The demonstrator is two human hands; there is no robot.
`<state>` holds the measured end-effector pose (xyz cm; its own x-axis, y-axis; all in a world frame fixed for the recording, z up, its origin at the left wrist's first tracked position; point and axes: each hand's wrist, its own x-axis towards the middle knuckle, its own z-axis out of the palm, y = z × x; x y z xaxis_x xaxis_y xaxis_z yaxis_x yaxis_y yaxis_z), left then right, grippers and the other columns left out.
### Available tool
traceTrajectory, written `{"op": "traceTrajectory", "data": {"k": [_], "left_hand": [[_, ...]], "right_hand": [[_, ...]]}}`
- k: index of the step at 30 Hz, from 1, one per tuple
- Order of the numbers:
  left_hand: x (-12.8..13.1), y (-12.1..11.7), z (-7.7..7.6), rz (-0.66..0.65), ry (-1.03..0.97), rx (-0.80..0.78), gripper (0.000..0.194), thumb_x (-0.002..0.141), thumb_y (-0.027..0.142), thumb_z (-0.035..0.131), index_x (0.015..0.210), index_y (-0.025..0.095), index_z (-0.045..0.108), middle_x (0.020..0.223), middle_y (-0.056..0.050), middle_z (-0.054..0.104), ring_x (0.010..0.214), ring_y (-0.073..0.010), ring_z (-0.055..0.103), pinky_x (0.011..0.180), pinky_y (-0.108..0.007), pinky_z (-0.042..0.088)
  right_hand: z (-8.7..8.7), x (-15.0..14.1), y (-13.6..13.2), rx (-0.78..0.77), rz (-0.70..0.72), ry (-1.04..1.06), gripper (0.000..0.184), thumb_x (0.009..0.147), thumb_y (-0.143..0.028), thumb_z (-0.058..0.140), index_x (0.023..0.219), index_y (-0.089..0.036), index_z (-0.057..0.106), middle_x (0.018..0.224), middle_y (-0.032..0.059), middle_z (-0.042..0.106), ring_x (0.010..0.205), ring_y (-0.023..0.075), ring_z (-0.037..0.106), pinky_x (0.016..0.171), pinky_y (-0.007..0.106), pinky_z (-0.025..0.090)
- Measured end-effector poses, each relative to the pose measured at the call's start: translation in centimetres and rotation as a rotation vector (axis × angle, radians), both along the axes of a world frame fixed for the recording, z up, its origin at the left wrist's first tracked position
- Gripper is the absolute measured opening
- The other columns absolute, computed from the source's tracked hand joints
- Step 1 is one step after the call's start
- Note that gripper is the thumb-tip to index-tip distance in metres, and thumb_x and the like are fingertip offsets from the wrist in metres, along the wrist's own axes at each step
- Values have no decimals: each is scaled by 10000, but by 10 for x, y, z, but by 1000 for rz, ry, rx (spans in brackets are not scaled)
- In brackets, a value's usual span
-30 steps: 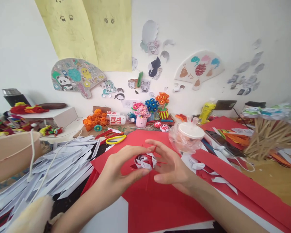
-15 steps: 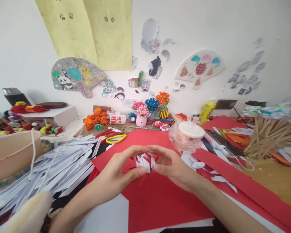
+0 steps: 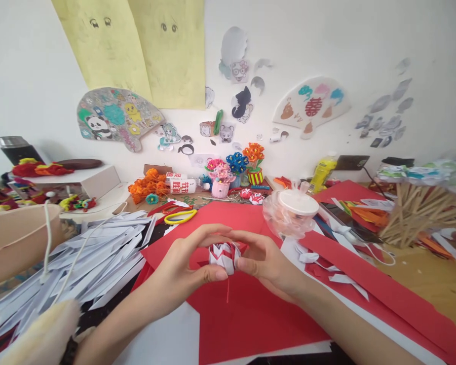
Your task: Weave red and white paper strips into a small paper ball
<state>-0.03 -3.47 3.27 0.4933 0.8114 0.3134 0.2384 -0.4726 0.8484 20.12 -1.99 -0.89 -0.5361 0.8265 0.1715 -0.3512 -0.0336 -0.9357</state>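
Between both hands is a small folded-paper ball in red and white zigzags, with a thin red string hanging below it. My left hand grips its left side, thumb along the front and fingers arched over the top. On the other side my right hand pinches it between thumb and bent fingers. The fingertips of the two hands meet above the ball, and its back is hidden. Beneath them lies a large red paper sheet.
White folded paper strips are heaped at the left beside a beige bin. Yellow-handled scissors lie beyond my left hand. A lidded cup in a plastic bag stands beyond my right. Finished red-and-white paper balls sit farther back.
The paper ball has turned in my hands, so its zigzag bands now face me. Its string now hangs straight down. Both hands keep hold of it and the view has shifted slightly.
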Motion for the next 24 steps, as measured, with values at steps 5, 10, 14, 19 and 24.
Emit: {"op": "traceTrajectory", "data": {"k": [5, 10, 14, 19, 24], "left_hand": [[-1, 3, -3, 5, 28, 8, 538, 806, 450, 703, 1279, 296, 499, 1200, -81, 672, 1163, -276, 593, 901, -376, 527], [1, -1, -1, 47, 77, 45, 398, 887, 327, 623, 1264, 289, 501, 1270, -64, 632, 1156, -224, 599, 942, -350, 508], [2, -5, 2, 41, 82, 74, 368, 911, 282, 571, 1269, 295, 489, 1265, -51, 630, 1121, -201, 618, 902, -309, 532], [3, -6, 1, 50, 132, 69, 386, 909, 262, 545, 1280, 297, 445, 1099, -19, 685, 921, -172, 674, 753, -264, 550], [3, -6, 1, 6, 135, -61, 437, 933, 292, 508, 1336, 289, 339, 1138, -42, 656, 1000, -190, 646, 640, -225, 526]], "right_hand": [[1, -1, 1, -28, 29, 35, 429, 766, -364, 778, 1166, -267, 661, 1148, 69, 648, 1002, 199, 606, 877, 371, 484], [1, 0, 1, -7, 12, -4, 437, 768, -382, 771, 1171, -260, 653, 1222, 77, 591, 1032, 213, 585, 872, 381, 502], [2, 5, 4, 84, -67, -95, 411, 806, -418, 727, 1188, -300, 636, 1164, 51, 603, 1001, 194, 596, 837, 342, 515], [9, 13, 5, 468, -347, -268, 181, 833, -336, 710, 1000, -274, 683, 985, 29, 611, 847, 158, 620, 760, 299, 525], [12, 16, 3, 816, -391, -405, 143, 827, -276, 719, 967, -248, 710, 938, 30, 615, 788, 145, 624, 727, 284, 539]]}}
